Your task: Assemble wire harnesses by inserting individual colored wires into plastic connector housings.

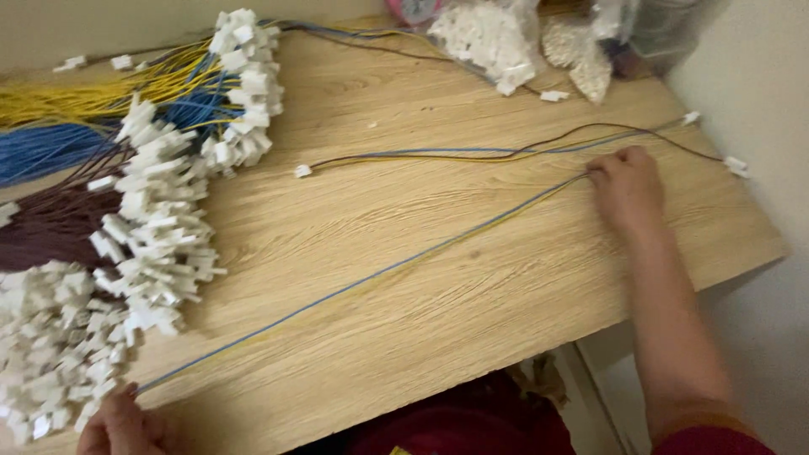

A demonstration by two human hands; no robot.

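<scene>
At 12 o'clock, clear plastic bags (497,38) hold white connectors. The left hand (122,425), at 7 o'clock, is closed, pinching one end of the blue and yellow wires (362,282); the right hand (628,185), at 2 o'clock, pinches the other end, stretching them taut across bare wooden table (472,329). The table's front edge lies beside the right forearm.
</scene>
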